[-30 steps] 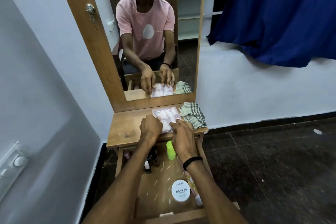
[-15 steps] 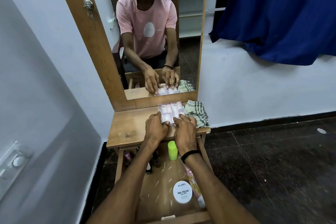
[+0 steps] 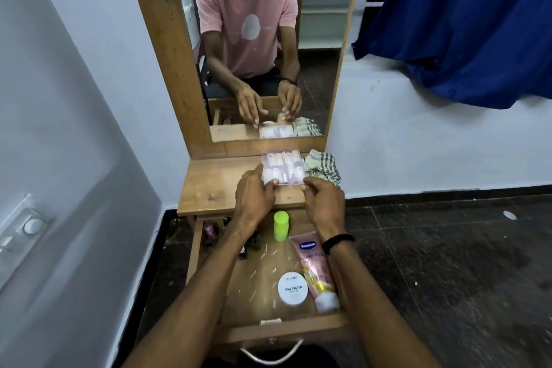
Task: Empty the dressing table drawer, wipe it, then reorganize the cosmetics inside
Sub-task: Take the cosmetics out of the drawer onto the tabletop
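My left hand [image 3: 254,194], fingers flat on nail box [image 3: 283,169] near-left edge, right hand [image 3: 324,203] curled at its near-right corner, grip I cannot tell, box on tabletop [image 3: 215,185] just beside cloth [image 3: 325,166], open drawer [image 3: 286,330] below.

Matt wooden tabletop [image 3: 215,185], glossy plastic nail case [image 3: 282,167], woven cloth [image 3: 324,166].
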